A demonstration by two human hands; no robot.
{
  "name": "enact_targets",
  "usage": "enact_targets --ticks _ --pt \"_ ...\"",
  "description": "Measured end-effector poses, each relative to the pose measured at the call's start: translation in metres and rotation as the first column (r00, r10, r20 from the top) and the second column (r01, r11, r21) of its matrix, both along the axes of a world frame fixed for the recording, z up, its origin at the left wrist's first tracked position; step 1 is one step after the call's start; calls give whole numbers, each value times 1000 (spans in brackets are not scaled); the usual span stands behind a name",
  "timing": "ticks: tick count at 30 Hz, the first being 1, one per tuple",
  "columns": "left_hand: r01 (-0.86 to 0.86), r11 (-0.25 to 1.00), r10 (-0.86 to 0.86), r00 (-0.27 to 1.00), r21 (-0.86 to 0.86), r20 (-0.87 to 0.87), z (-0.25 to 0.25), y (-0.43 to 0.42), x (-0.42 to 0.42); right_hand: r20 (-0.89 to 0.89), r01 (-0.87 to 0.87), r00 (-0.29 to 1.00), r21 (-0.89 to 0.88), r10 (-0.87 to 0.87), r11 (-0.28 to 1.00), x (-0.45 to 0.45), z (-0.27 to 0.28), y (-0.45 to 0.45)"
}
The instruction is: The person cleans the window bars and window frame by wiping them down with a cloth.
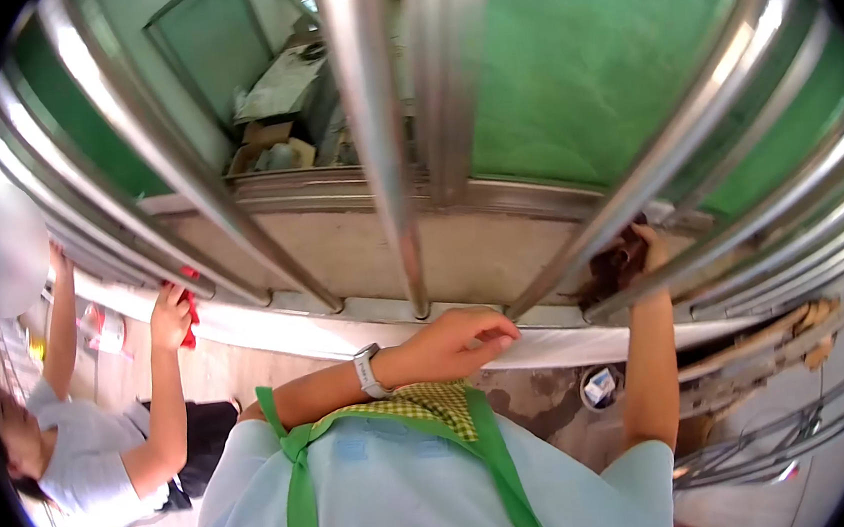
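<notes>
Metal bars (369, 118) rise from a pale ledge (318, 338) in front of a window. My left hand (464, 342), with a watch (368, 371) on its wrist, rests near the ledge by the foot of a middle bar; its fingers are loosely curled and nothing shows in them. My right hand (650, 252) reaches between the bars on the right, its fingers round a dark reddish-brown cloth (615, 265) that lies against the sill behind them. Part of that hand is hidden by a bar.
On the left another person (97, 447) holds a red cloth (189, 314) at the bars. Behind the window stands an open cardboard box (271, 148). Wooden pieces (750, 343) and a round container (600, 386) are at the lower right.
</notes>
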State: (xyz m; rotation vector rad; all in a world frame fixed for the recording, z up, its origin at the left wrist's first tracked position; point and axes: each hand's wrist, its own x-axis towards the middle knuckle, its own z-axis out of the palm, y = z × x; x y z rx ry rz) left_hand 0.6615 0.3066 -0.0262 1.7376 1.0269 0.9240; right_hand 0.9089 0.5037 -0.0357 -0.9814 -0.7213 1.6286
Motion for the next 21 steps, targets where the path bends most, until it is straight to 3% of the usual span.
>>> enact_targets --ticks 4,6,7,8,9,11,12,13,14,15,18,19,21 --pt "0 998 0 1000 63 7 3 -8 -6 -128 -61 990 -69 52 996 12 -17 25" --pt "-47 986 37 997 158 64 7 -12 -11 -66 173 981 -124 -182 977 -1 -27 46" --pt "-90 970 76 995 224 70 10 -18 -21 336 -11 932 404 -138 915 1 -45 48" --pt "-90 955 74 995 282 67 15 -20 -21 620 -342 716 712 -321 614 22 -65 43" --pt "-198 927 139 971 320 196 22 -31 -29 603 -373 745 730 -283 573 5 -68 58" --pt "-372 792 251 921 485 298 26 -39 -35 262 -215 956 308 134 927 12 -77 60" --pt "-465 665 350 885 585 307 24 -40 -43 252 -248 952 316 171 916 -17 -52 49" --pt "-473 656 360 881 589 306 22 -42 -50 231 -381 913 185 337 906 -40 -2 10" --pt "-622 572 439 783 534 441 17 -42 -50 189 -497 856 50 481 866 -47 23 -12" --pt "-758 464 506 651 458 566 15 -41 -52 129 -199 971 -37 202 979 -30 -36 48" --pt "-803 449 645 595 392 480 19 -39 -58 192 -234 947 -141 259 962 -36 -27 41" --pt "-784 520 637 621 339 457 17 -39 -59 194 -232 946 -150 258 961 -38 -20 35" --pt "-767 552 648 641 327 411 13 -37 -60 126 -395 900 -172 418 902 -44 1 18"
